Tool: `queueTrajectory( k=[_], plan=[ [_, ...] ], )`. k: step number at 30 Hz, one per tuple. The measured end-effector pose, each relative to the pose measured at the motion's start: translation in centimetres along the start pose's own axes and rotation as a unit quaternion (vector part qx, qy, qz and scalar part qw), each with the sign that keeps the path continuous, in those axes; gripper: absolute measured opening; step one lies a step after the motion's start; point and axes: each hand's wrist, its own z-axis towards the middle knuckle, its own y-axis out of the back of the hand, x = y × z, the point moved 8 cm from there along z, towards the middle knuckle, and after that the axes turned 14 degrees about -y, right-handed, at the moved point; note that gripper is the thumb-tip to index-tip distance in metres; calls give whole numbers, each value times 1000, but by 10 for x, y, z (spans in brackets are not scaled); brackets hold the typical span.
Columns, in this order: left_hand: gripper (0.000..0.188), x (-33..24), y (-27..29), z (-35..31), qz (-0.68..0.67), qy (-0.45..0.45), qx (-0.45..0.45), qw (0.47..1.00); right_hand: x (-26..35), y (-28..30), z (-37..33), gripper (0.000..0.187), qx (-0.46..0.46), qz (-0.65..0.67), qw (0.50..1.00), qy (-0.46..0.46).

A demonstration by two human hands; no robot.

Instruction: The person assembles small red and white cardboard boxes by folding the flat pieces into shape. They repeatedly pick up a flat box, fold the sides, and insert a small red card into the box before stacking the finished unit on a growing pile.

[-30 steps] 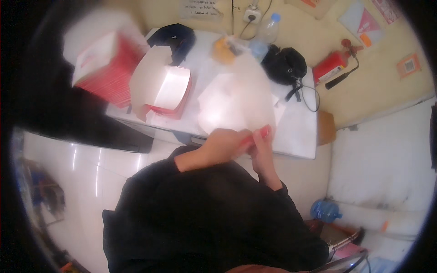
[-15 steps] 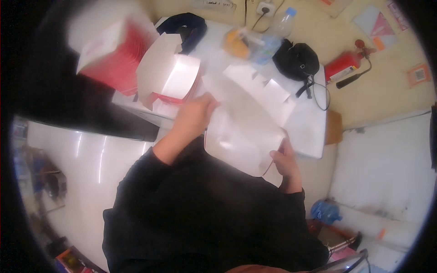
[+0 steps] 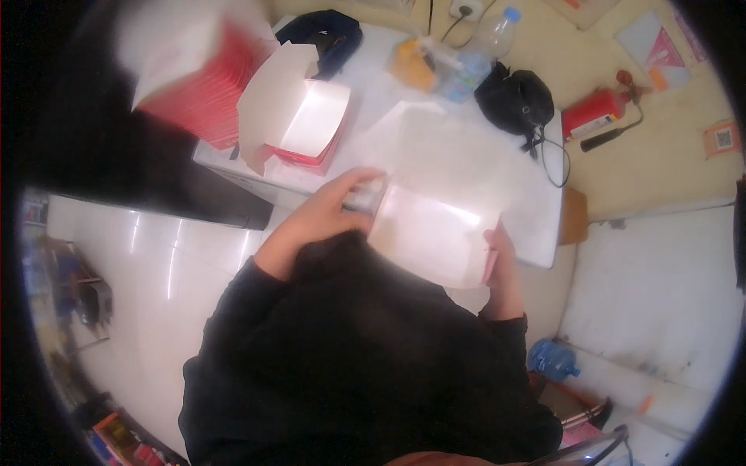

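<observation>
Close to my body I hold a paper food box [image 3: 431,233], white inside with red showing on its right outer side. Its side walls stand up and its lid flap leans away toward the table. My left hand [image 3: 330,213] grips the left wall, thumb and fingers on either side of the corner. At the right wall, my right hand [image 3: 503,260] is closed with the thumb over the edge. An open folded box [image 3: 311,116], white inside and red outside, sits on the table to the left, apparently nested on another.
A tall stack of red and white box blanks [image 3: 198,101] stands at the table's left end. Toward the back lie a dark cloth item [image 3: 330,39], a clear bottle [image 3: 493,35] and a black bag [image 3: 517,101] on the white table [image 3: 536,233]. A fire extinguisher [image 3: 594,113] is by the wall.
The held cardboard has gone from a loosely curved sheet to a box with raised walls. My left hand has shifted from pinching its upper edge to gripping the left side.
</observation>
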Motion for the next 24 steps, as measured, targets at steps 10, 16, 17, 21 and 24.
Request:
queueTrajectory(
  k=[10,16,17,21,24],
  plan=[
    [120,-32,-23,3,-132,-98,-6,986,26,-34,-4,104,35,-109,989,97],
    [115,-45,-9,1,-43,-111,-60,991,44,-76,-6,124,81,-218,960,156],
    [112,-47,-6,2,-41,-131,-71,988,50,-82,-6,125,79,-225,956,170],
    [118,-50,17,-4,11,-166,-86,982,69,-100,13,123,110,-265,936,203],
    [118,-43,31,-8,26,-157,-117,980,70,-106,36,119,117,-263,936,202]
  ],
)
